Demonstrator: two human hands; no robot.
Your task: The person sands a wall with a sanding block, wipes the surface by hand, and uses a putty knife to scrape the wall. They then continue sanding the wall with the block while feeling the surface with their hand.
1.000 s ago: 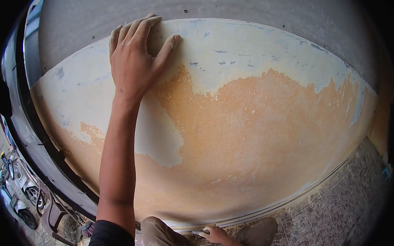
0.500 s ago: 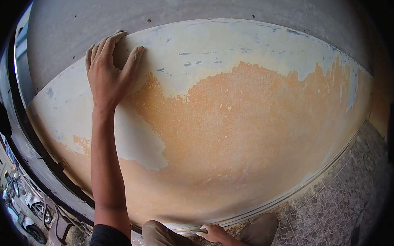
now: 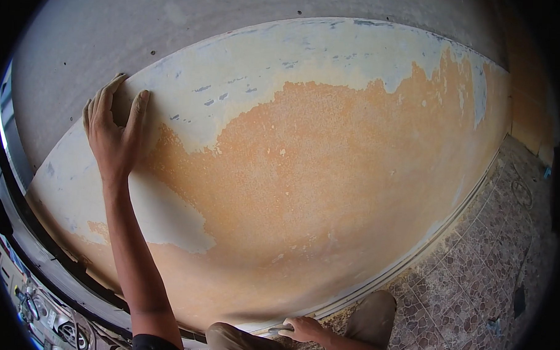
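Your L hand [image 3: 112, 132] lies flat on the wall [image 3: 327, 238], far left. Fingers are together & pointing up, thumb splayed, palm open, gripping nothing. It rests on the cream paint [image 3: 246, 75], right at the upper edge where grey plaster [image 3: 174, 23] starts. Your R hand [image 3: 305, 330] is low & near, at the wall's foot, fist closed round a small grey tool [image 3: 279, 328]. Only the tip shows, poking left, so its kind is unclear. Mid-wall is a bare orange patch [image 3: 354, 165], w/ cream above & to the left. Knees [image 3: 237, 343] sit either side of the R hand. Patterned floor tiles [image 3: 474, 274] lie at right, a dark frame [image 3: 19, 227] at the left edge.
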